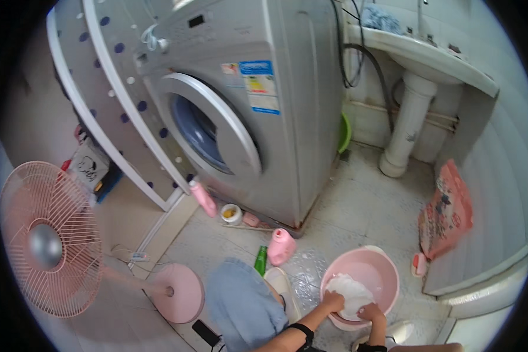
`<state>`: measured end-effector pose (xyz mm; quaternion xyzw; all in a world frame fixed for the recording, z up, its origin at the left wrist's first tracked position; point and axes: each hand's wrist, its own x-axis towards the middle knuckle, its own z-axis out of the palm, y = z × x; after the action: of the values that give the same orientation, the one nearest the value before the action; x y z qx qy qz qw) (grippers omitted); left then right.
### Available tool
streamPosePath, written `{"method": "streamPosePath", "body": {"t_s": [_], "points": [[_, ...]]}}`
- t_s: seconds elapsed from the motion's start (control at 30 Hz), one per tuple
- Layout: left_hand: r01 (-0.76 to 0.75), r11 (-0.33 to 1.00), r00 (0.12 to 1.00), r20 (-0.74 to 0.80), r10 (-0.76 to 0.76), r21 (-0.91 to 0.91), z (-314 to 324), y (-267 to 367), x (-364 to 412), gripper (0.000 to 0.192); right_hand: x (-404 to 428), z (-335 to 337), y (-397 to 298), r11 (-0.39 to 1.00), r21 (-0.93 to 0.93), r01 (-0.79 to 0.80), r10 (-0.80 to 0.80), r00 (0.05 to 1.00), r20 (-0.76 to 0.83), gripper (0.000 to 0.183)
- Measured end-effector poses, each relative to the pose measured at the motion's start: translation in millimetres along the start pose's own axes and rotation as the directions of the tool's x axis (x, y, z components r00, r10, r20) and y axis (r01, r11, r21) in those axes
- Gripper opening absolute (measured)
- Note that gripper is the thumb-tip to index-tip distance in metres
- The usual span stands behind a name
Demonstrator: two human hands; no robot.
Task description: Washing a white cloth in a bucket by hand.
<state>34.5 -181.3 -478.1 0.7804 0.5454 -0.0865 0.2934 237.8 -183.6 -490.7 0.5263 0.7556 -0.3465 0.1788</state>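
Observation:
A pink plastic basin (385,270) stands on the tiled floor before me, with some water in it. Inside lies a wet white cloth (352,292), bunched against the near left wall. My left hand (333,302) grips the cloth's left part at the basin's rim. On the near side, my right hand (370,311) has its fingers curled on the cloth's lower edge. The fingertips of both hands are partly hidden by the fabric and the hands themselves.
A pink detergent bottle (282,247) and a green bottle (261,260) stand left of the basin. Beyond is a front-loading washing machine (286,145). A pink fan (48,246) stands left; a red bag (446,215) and a soap box (419,265) are right. Water wets the tiles (308,275).

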Motion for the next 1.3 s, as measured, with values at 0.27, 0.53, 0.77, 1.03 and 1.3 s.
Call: {"method": "streamPosePath", "body": {"t_s": [0.27, 0.53, 0.77, 1.03, 1.3], "points": [[-0.093, 0.489, 0.909, -0.275, -0.314, -0.867, 31, -25, 45, 0.031, -14, -42, -39, 0.837, 0.43, 0.337, 0.181, 0.572, -0.8, 0.014], [-0.063, -0.485, 0.921, 0.137, -0.366, -0.872, 2, 6, 41, 0.042, -27, -66, -130, 0.799, 0.534, 0.277, 0.234, 0.674, -0.7, 0.012], [0.042, -0.301, 0.907, 0.163, -0.389, -0.953, -34, 45, 20, 0.044, -8, -64, -146, 0.898, 0.441, -0.005, 0.387, 0.487, -0.783, 0.038], [0.012, 0.141, 0.887, -0.054, -0.458, -0.99, 0, 16, 56, 0.041, -19, -71, -163, 0.941, 0.337, 0.002, 0.294, 0.486, -0.823, 0.04], [0.214, -0.184, 0.87, 0.273, -0.412, -0.959, 4, -11, 59, 0.045, 6, -58, -149, 0.96, 0.151, -0.237, 0.27, 0.633, -0.726, 0.04]]}}
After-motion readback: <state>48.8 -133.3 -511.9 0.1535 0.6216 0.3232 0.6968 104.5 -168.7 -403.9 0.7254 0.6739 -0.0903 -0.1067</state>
